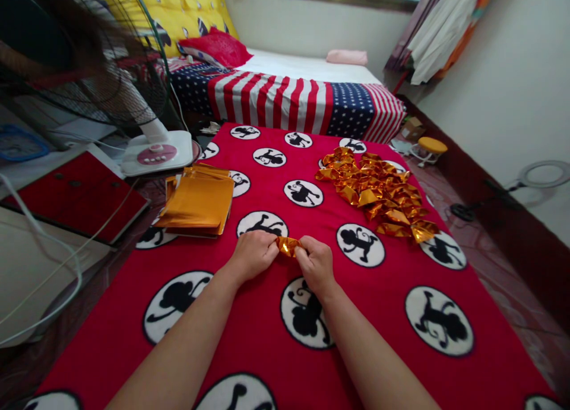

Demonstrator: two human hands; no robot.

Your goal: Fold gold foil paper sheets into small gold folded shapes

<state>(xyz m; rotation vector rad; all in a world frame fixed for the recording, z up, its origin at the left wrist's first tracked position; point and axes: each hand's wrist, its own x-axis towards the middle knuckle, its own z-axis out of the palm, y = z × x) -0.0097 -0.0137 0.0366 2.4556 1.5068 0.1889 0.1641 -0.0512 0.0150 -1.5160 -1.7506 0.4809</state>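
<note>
My left hand (253, 254) and my right hand (316, 263) are both closed in a pinch on one small piece of gold foil paper (288, 245), held between them just above a red cloth with black monkey prints (383, 333). The foil is crumpled or folded and mostly hidden by my fingers. A stack of flat gold foil sheets (198, 203) lies to the left of my hands. A heap of folded gold foil pieces (377, 191) lies to the upper right.
A standing fan (154, 151) is at the far left beside a red-topped box (75, 195) and white cables. Behind the cloth is a bed with a stars-and-stripes cover (289, 101). A small yellow stool (431, 145) stands on the floor at right.
</note>
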